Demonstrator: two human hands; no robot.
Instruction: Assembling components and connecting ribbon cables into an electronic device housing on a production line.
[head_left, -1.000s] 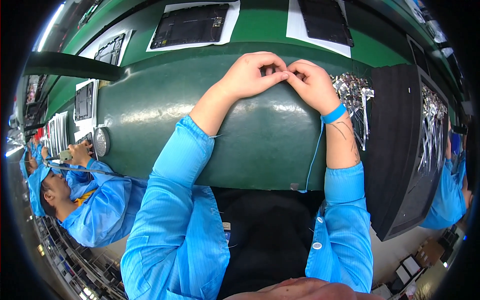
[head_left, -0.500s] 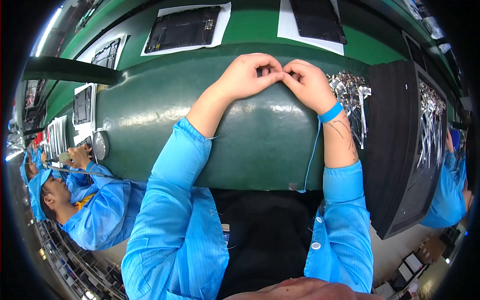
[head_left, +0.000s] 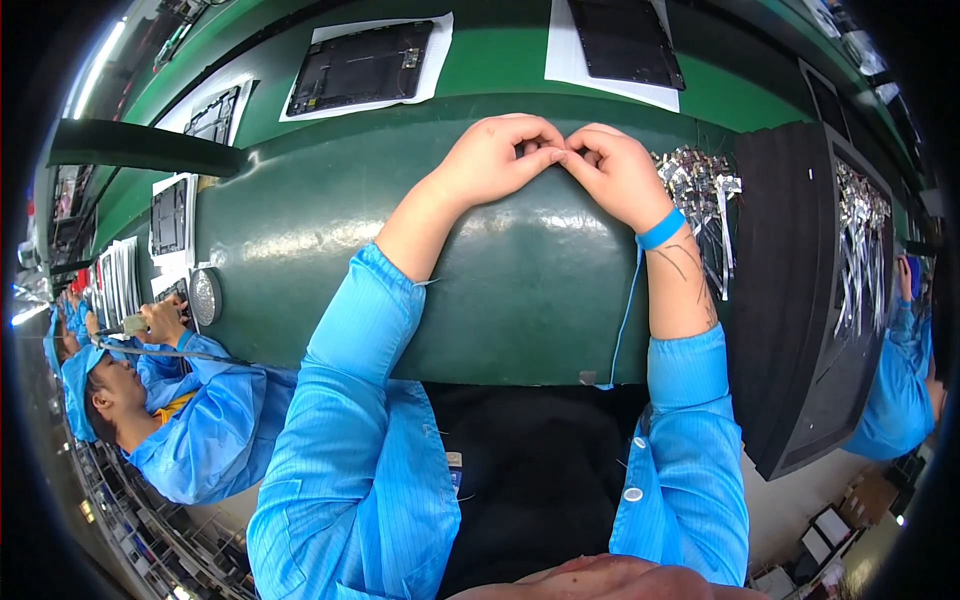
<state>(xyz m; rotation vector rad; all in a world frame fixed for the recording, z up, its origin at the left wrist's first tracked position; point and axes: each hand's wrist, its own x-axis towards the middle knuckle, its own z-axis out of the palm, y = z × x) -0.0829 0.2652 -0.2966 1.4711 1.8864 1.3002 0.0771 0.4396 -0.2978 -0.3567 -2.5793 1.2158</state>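
Above the far part of the green work mat (head_left: 500,310), my left hand (head_left: 505,155) and my right hand (head_left: 612,170) meet fingertip to fingertip. Both are closed in a pinch, thumbs against forefingers. Whatever lies between the fingertips is too small or too hidden to name. A blue wrist strap (head_left: 661,230) circles my right wrist, its thin cord hanging down to the mat's near edge. Just right of that hand lies a pile of small electronic parts with silvery strips and thin wires (head_left: 700,180).
Black foam trays (head_left: 785,300) are stacked at the right, with more silvery strips (head_left: 860,240) in the top one. Beyond the mat, black flat device panels (head_left: 365,65) rest on white sheets. A co-worker in blue (head_left: 200,430) sits at left, near a round metal object (head_left: 205,297).
My hands keep pinching together in nearly the same place, slightly lower in view. The whole scene has shifted a little, and the co-worker at left has moved slightly.
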